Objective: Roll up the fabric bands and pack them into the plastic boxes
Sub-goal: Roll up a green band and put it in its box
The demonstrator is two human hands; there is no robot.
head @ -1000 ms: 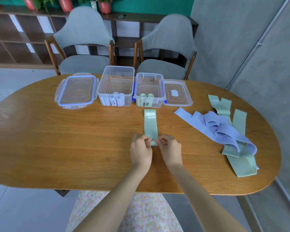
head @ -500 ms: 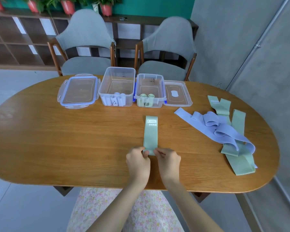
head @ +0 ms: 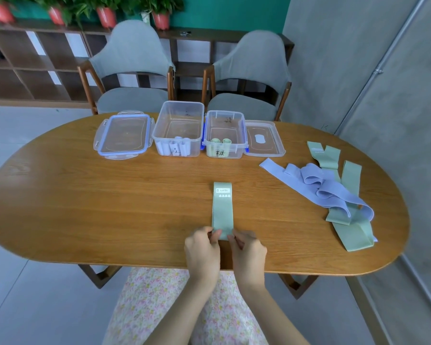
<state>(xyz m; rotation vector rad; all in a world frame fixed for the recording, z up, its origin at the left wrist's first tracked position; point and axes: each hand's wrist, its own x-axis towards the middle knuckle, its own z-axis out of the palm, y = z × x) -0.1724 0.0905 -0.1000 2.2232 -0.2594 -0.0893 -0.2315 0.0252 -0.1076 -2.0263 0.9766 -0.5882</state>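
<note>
Hands, the left hand (head: 202,247) and right hand (head: 246,250), sit close together low in the frame, pinching the near end of the flat green fabric band (head: 222,209), likely to start a tight roll for the clear plastic box (head: 225,135) at upper middle

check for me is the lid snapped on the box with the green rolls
No, the box with the green rolls stands open, and its lid lies flat on the table beside it.

Left hand (head: 202,247) and right hand (head: 246,250) pinch the near end of a green band (head: 222,207) lying flat on the surface (head: 110,207) ahead of them
</note>
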